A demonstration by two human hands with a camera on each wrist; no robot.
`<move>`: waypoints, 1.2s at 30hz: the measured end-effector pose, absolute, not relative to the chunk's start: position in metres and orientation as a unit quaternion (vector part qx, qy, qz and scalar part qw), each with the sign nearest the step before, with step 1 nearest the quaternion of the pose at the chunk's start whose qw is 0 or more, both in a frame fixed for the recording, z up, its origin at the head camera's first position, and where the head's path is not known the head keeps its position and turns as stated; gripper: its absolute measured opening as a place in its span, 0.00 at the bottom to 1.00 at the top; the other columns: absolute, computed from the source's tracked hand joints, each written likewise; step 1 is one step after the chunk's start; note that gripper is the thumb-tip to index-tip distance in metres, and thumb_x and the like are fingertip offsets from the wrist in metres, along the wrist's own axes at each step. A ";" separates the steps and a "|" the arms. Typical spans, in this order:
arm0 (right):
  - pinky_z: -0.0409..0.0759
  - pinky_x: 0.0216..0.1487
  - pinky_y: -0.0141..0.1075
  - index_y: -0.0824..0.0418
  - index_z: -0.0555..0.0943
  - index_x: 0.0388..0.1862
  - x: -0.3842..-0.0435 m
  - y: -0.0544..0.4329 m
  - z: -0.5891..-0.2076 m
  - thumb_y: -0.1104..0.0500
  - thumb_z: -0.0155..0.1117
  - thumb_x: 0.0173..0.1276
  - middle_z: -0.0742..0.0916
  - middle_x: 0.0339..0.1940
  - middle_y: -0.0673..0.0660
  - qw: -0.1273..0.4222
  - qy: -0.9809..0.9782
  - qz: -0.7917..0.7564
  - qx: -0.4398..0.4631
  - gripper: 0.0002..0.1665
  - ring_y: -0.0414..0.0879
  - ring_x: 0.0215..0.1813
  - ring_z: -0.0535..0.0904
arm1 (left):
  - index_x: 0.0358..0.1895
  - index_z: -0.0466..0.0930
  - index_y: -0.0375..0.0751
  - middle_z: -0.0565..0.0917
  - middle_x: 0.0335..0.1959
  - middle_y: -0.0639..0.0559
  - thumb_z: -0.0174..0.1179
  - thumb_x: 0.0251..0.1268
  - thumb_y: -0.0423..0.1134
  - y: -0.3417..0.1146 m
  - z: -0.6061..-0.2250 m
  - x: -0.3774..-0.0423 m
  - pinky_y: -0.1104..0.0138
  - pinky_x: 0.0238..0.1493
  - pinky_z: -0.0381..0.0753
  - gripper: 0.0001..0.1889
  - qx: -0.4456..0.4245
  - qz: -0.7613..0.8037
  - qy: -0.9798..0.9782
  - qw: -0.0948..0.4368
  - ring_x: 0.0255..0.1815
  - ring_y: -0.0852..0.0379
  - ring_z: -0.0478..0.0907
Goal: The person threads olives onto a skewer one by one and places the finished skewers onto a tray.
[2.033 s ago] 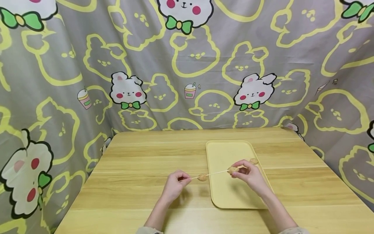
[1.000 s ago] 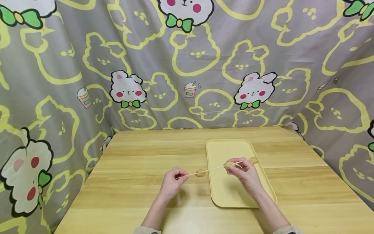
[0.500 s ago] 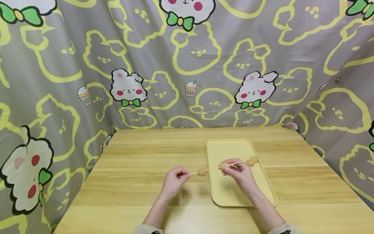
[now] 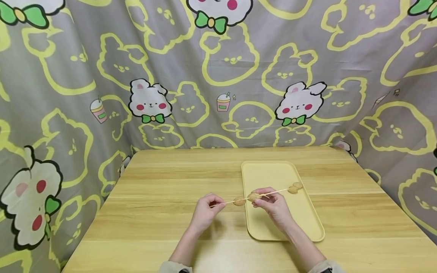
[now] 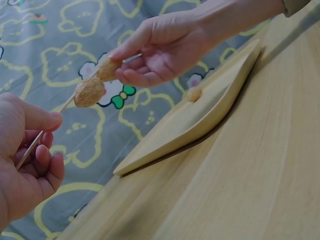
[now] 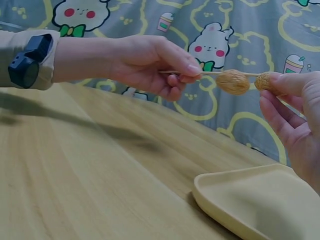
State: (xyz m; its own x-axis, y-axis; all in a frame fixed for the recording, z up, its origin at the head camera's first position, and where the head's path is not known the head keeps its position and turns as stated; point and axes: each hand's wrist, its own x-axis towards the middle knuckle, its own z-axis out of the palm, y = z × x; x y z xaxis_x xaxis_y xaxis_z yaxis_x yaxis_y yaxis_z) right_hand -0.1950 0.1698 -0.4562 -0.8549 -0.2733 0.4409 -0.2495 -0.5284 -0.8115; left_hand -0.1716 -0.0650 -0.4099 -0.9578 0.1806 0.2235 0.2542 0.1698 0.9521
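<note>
Right wrist view shows left fingers point(image 6: 173, 93) pinching a thin stick point(image 6: 208, 73), right fingers point(image 6: 275, 111) gripping a brown lump point(image 6: 262, 81).

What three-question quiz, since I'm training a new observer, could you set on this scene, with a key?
1. What does the left hand pinch between its fingers and thumb?
2. True or false: the tray is bright red.
3. In the head view, how many brown pieces lie near the tray's right edge?
A) none
B) two
C) five

Key:
1. A thin stick.
2. False; it is pale yellow.
3. B.
</note>
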 end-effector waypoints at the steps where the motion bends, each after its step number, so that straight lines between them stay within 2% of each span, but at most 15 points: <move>1: 0.79 0.42 0.33 0.63 0.79 0.44 -0.195 0.169 -0.456 0.81 0.51 0.59 0.83 0.44 0.56 0.008 0.488 -0.831 -0.267 0.21 0.44 0.40 0.81 | 0.29 0.78 0.22 0.78 0.28 0.44 0.60 0.54 0.23 -0.065 -0.410 -0.172 0.74 0.34 0.74 0.03 -0.144 -0.628 -0.765 0.030 0.31 0.61 0.72; 7: 0.79 0.42 0.33 0.63 0.79 0.43 -0.194 0.166 -0.458 0.81 0.51 0.59 0.83 0.44 0.55 0.008 0.495 -0.831 -0.254 0.21 0.43 0.39 0.81 | 0.28 0.78 0.23 0.77 0.28 0.46 0.60 0.55 0.23 -0.064 -0.411 -0.172 0.74 0.34 0.73 0.03 -0.142 -0.628 -0.765 0.031 0.31 0.62 0.72; 14: 0.80 0.41 0.33 0.61 0.79 0.42 -0.194 0.165 -0.457 0.80 0.53 0.59 0.83 0.43 0.54 0.011 0.505 -0.829 -0.240 0.20 0.43 0.37 0.81 | 0.28 0.78 0.23 0.77 0.28 0.43 0.60 0.54 0.22 -0.064 -0.409 -0.170 0.73 0.35 0.74 0.02 -0.146 -0.626 -0.765 0.037 0.31 0.61 0.72; 20: 0.79 0.44 0.33 0.64 0.77 0.45 -0.194 0.167 -0.458 0.81 0.48 0.62 0.82 0.43 0.56 0.027 0.478 -0.838 -0.261 0.20 0.44 0.40 0.81 | 0.28 0.79 0.25 0.76 0.27 0.44 0.59 0.54 0.20 -0.062 -0.408 -0.170 0.74 0.34 0.74 0.01 -0.146 -0.630 -0.762 0.042 0.30 0.61 0.72; 26: 0.79 0.44 0.33 0.65 0.76 0.46 -0.194 0.168 -0.458 0.80 0.48 0.62 0.84 0.40 0.56 0.037 0.481 -0.842 -0.242 0.19 0.44 0.39 0.81 | 0.30 0.79 0.23 0.77 0.29 0.44 0.60 0.55 0.23 -0.063 -0.408 -0.170 0.74 0.33 0.73 0.03 -0.149 -0.619 -0.770 0.031 0.30 0.60 0.71; 36: 0.79 0.43 0.33 0.64 0.77 0.44 -0.193 0.170 -0.460 0.80 0.50 0.62 0.84 0.39 0.56 0.035 0.501 -0.836 -0.222 0.18 0.44 0.38 0.82 | 0.29 0.82 0.27 0.79 0.26 0.45 0.62 0.54 0.25 -0.064 -0.407 -0.170 0.74 0.30 0.72 0.02 -0.154 -0.581 -0.798 0.048 0.28 0.62 0.70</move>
